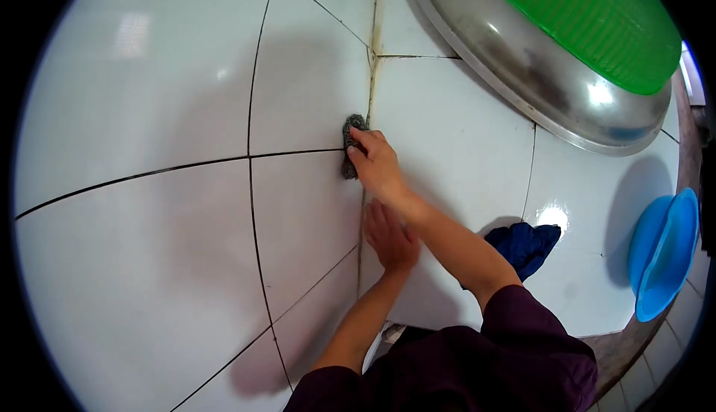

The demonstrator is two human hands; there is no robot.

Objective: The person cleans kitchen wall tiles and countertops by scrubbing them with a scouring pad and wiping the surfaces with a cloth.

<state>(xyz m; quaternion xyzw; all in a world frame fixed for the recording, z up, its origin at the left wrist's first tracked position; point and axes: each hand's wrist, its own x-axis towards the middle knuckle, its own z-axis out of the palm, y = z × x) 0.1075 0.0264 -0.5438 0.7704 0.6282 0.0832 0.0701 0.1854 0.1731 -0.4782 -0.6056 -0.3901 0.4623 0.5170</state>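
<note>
Scourer (pixel 348 143) in right hand (pixel 382 170) at wall seam (pixel 371 95) | left hand (pixel 393 240) flat | tile (pixel 462 143) gap to cloth (pixel 522 249)

Dark plum top (pixel 462 367), short sleeves (pixel 526 319), bare left hand (pixel 391 242), bare right hand (pixel 381 170).

"Lined with what?"
"With white, glossy wall tiles (pixel 134 106), split by dark joints (pixel 250 157)."
"Meeting what?"
"A white-tiled worktop (pixel 447 136), along a stained seam (pixel 372 76)."
"Lit how?"
"With glare (pixel 553 215) on the worktop."

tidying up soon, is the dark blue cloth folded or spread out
Neither: the dark blue cloth lies bunched on the white tiles, its creases and uneven outline showing.
</note>
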